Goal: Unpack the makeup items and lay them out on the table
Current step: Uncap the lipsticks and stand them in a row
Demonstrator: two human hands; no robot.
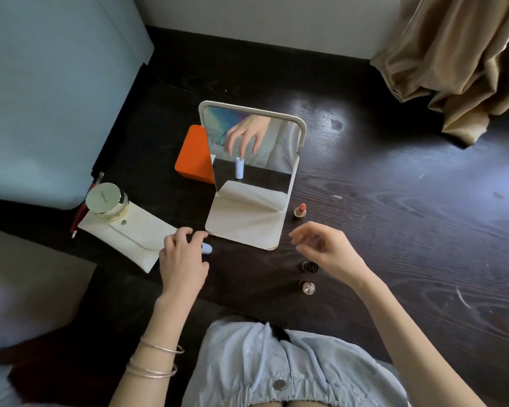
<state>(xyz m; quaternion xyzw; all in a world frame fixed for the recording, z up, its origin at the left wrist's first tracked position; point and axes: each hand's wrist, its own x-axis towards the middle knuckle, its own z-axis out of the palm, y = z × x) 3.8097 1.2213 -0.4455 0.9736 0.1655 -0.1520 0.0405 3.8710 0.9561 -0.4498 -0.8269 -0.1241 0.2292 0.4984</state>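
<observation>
Left hand [182, 259] grip holding pale-blue tube [207, 248]; right hand [329, 254] grip wide, empty.

The table's [394, 177] right half lies open, wide enough for a hand. At its middle the standing mirror [249, 183] blocks the way, an orange box [193, 154] behind; pouch [130, 242] and jar [108, 201] crowd the left edge.

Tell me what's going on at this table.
A person is laying out makeup on a dark table. The left hand sets a pale blue tube upright before a standing mirror. The right hand hovers open, holding nothing. A lipstick stands right of the mirror, and a gold-lidded jar sits on a white pouch.
</observation>
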